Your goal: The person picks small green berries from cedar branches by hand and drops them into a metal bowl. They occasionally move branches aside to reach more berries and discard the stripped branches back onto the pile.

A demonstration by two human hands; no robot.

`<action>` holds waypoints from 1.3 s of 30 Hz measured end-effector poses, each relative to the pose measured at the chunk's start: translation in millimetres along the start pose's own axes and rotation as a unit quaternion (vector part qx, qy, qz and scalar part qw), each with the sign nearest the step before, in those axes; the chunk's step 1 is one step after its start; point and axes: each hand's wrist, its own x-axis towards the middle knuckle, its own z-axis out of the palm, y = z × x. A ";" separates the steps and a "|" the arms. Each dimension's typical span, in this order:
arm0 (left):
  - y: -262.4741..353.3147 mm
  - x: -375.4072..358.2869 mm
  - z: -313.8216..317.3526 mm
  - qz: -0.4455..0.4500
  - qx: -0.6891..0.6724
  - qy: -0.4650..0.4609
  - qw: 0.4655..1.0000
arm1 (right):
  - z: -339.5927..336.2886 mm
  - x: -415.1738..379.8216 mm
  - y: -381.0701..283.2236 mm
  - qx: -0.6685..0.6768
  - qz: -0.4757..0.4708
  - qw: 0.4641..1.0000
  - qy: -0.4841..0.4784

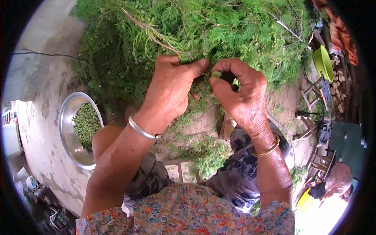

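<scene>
My left hand (170,84), with a silver bangle at its wrist, is closed around a leafy evergreen twig (158,39) whose bare stem points up and to the left. Close beside it, thumb and forefinger of my right hand (246,92) pinch a small green cone (216,73). Whether the cone is still attached to the twig cannot be made out. Beyond both hands lies a large heap of cut evergreen branches (250,31). To the left, a metal bowl (65,145) holds a mound of green cones (87,126).
Loose sprigs (211,156) litter the ground between my feet. On the right are a yellow-green basin (323,64), small wooden stools (312,96) and stacked firewood (340,88). A dark cable (47,53) crosses the concrete at the left.
</scene>
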 end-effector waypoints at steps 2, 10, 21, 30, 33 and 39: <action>-2.3 2.6 -1.6 -0.021 -0.009 0.003 1.000 | -2.3 -0.4 -1.9 0.000 0.002 1.000 -0.010; 5.6 19.1 -10.7 -0.025 -0.061 0.092 0.994 | -22.2 5.4 -7.3 0.193 0.110 0.970 0.098; 26.6 11.2 -18.2 -0.084 -0.073 0.031 0.993 | -6.0 -0.4 -1.0 0.362 0.324 0.874 0.004; 15.6 2.6 -11.7 0.011 -0.067 -0.020 0.997 | 4.0 5.3 -4.1 0.248 0.314 0.915 0.053; 13.0 2.6 -15.7 0.035 -0.061 -0.041 0.997 | 1.6 4.6 -2.5 0.233 0.319 0.917 0.047; 9.2 0.0 -10.8 0.082 -0.009 -0.031 0.996 | -3.7 5.5 2.9 0.140 0.301 0.943 -0.016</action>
